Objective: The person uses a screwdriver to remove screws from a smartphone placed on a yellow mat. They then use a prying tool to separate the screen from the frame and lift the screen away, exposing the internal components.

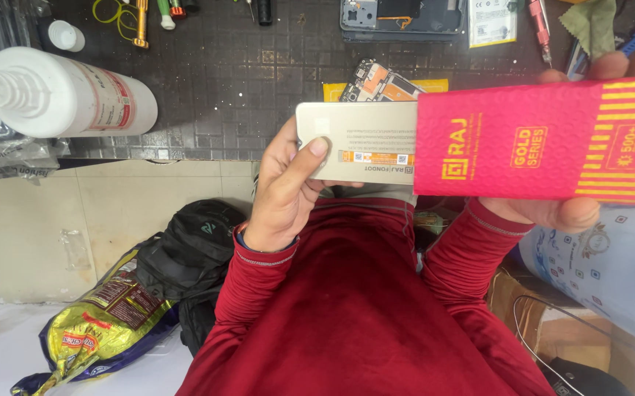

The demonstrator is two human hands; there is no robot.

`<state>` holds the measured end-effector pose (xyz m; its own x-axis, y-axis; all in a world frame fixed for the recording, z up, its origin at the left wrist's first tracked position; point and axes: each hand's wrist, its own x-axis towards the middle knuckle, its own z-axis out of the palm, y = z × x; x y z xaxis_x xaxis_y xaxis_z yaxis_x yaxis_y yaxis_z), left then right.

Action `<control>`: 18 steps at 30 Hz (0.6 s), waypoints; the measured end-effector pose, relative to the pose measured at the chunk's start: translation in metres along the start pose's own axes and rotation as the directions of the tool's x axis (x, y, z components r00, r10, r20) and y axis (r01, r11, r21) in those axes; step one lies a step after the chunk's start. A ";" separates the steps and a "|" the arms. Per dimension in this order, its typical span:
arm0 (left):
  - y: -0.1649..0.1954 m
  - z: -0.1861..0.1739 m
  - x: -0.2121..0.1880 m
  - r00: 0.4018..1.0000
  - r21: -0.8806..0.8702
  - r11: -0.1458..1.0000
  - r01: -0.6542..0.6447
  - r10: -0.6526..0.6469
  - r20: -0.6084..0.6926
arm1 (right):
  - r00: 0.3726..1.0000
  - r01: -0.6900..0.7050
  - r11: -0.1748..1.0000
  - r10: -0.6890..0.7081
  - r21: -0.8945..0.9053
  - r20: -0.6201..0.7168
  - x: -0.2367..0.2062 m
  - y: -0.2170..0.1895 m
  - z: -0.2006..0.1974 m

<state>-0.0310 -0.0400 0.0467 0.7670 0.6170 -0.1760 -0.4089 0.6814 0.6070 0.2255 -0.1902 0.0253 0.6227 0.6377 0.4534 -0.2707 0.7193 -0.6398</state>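
Left hand (284, 192): closed around the end of a flat beige inner tray (358, 139), thumb pressed on its face, fingers behind it.
Right hand (581, 139): wrapped around a pink sleeve box (545, 139) with gold stripes, fingertips over its top edge, thumb under its lower edge.
Tray and sleeve: the tray sticks partway out of the sleeve's open end; both are held above the bench's near edge, in front of the person's red-sleeved chest.
Bench (244, 88): dark gridded mat; a white bottle (68, 92) lies on its side near the left edge; an opened phone (402, 18) sits at the far edge.
Floor: a black backpack (189, 253) and a yellow foil bag (101, 323) lie below the bench.
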 end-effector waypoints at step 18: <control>0.005 0.001 -0.011 0.996 0.000 0.997 -0.078 0.078 -0.043 | 0.985 0.140 0.990 -0.143 -0.028 -0.102 -0.010 0.011 -0.006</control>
<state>-0.0405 -0.0437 0.0524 0.7111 0.6843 -0.1615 -0.4674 0.6316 0.6185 0.2208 -0.1899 0.0097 0.7265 0.4972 0.4744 -0.1601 0.7938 -0.5868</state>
